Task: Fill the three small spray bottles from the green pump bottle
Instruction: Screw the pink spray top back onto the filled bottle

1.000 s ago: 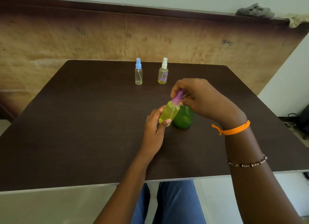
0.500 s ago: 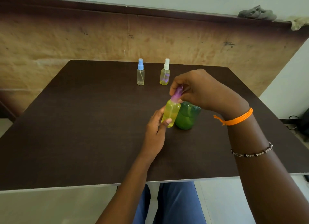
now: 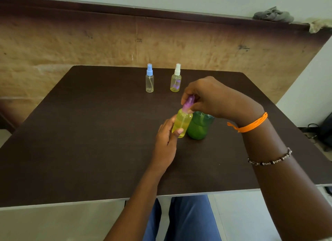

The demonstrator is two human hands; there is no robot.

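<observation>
Hands over the table [image 3: 89, 141] centre: our left hand [image 3: 166, 141] grips the yellow-filled spray bottle [image 3: 181, 123] upright beside the green pump bottle [image 3: 198, 127]; our right hand [image 3: 212, 98], arched above, pinches its purple cap [image 3: 187, 104].

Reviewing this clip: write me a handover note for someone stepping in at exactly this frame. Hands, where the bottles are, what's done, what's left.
Left hand: holds the body of the purple-capped spray bottle, which looks full of yellow liquid.
Right hand: fingers pinch the purple cap on that bottle.
Green pump bottle: on the table just right of it, its top hidden under the right hand.
White-capped bottle: capped, far side, only part filled.
Blue-capped bottle: capped, left of the white one, looks empty.
Done: the purple one looks filled.
Left: seat its cap if needed, fill the blue one, probably top up the white one.
</observation>
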